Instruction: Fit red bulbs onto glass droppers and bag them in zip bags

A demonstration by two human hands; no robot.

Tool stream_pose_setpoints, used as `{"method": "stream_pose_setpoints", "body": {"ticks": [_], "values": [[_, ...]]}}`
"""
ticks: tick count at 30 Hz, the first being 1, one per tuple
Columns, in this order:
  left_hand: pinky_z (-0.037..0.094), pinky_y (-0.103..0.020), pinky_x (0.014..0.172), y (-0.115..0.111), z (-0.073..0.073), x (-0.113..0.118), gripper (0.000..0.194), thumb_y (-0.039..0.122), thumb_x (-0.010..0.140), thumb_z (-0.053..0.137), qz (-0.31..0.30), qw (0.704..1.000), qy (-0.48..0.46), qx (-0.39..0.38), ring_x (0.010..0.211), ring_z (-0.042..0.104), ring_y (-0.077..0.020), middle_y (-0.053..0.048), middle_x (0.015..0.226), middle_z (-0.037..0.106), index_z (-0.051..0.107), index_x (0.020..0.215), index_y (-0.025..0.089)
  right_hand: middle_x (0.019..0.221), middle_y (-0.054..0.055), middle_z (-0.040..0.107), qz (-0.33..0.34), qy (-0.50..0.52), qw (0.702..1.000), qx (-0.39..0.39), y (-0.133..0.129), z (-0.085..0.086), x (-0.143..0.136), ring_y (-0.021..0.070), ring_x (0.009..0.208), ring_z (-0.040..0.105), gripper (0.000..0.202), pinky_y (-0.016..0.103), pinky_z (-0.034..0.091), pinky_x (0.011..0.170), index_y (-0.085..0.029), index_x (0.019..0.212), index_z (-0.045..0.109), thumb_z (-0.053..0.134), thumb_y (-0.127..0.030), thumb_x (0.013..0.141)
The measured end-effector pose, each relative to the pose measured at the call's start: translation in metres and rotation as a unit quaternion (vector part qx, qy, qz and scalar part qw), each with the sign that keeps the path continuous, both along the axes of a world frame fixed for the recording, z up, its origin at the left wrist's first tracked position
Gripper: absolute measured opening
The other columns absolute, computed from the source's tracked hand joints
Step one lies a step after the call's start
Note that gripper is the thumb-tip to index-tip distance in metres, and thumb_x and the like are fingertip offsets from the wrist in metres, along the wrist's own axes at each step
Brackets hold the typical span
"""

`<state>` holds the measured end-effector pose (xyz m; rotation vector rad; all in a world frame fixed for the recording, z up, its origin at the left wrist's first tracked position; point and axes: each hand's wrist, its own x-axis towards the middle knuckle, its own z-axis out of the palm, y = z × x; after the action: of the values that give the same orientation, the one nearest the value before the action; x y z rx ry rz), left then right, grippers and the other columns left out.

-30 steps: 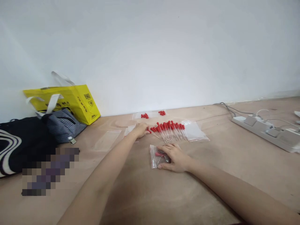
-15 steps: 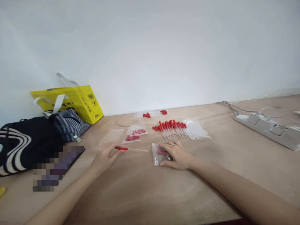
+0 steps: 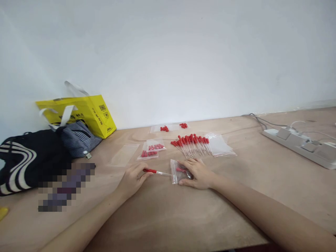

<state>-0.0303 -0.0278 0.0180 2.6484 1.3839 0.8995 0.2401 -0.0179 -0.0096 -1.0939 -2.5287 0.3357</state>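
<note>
Between the thumb and fingers of my left hand (image 3: pixel 135 178) is the red bulb of a glass dropper (image 3: pixel 163 173). Its clear tube points right, and the tip is at the left edge of a clear zip bag (image 3: pixel 174 171); I cannot tell if it is inside. My right hand (image 3: pixel 198 173) lies over that bag, thumb on the near side and fingers on the far side, gripping it on the table. Something red shows in the bag, partly hidden by my fingers. Just behind lies a row of red-bulbed droppers (image 3: pixel 193 141), beside a stack of flat bags (image 3: pixel 222 145).
Zip bags with red bulbs (image 3: pixel 155 147) and a flat clear bag (image 3: pixel 125 155) lie left of centre. More red bulbs (image 3: pixel 164 128) sit by the wall. A yellow bag (image 3: pixel 102 117), striped pouch (image 3: pixel 80 140) and black bag (image 3: pixel 34 157) stand left; a power strip (image 3: pixel 299 143) lies right.
My left hand has moved right with the dropper, bringing its tip to the edge of the zip bag. My right hand has stayed on the bag.
</note>
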Motion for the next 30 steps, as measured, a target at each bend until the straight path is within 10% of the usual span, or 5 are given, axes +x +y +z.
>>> {"method": "stream_pose_setpoints", "body": {"ticks": [30], "values": [[0.045,-0.025,0.067,-0.002,0.004,-0.013,0.016,0.034,0.077,0.050,0.037,0.999,-0.024,-0.033,0.072,0.059,-0.0145,0.003,0.074,0.065,0.062,0.080,0.024,0.113,0.011,0.053,-0.006,-0.002,1.000,-0.003,0.000,0.000,0.000,0.0250,0.102,0.046,0.071,0.038,0.031,0.085,-0.017,0.127,0.034,0.046,-0.061,0.072]]}}
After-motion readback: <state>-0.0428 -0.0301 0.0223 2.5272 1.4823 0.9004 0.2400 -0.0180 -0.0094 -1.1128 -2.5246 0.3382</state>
